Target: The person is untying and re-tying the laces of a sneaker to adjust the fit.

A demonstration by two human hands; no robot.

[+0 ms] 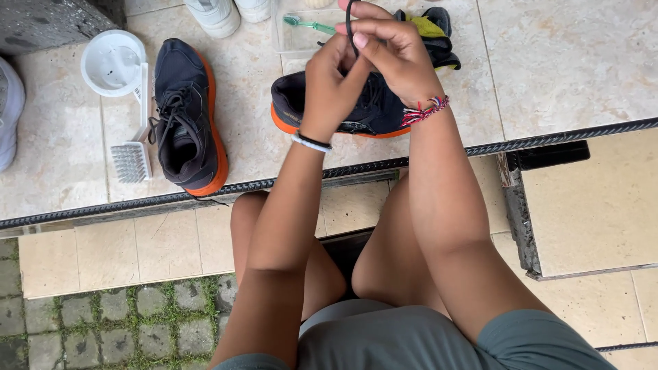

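Note:
A dark navy shoe with an orange sole (pixel 373 113) lies on the tiled step in front of me, partly hidden by my hands. My left hand (pixel 331 82) is closed over its lacing area. My right hand (pixel 391 51) pinches a black shoelace (pixel 349 20) that loops upward out of frame. A second matching shoe (pixel 186 116) lies to the left, its opening facing up, laces loose.
A white scrub brush (pixel 133 147) and a white round container (pixel 112 63) lie left of the second shoe. A clear tub with a green toothbrush (pixel 310 26) and a black-yellow cloth (pixel 433 27) sit behind. White shoes (pixel 218 14) stand at the top. A metal step edge (pixel 569 137) crosses the view.

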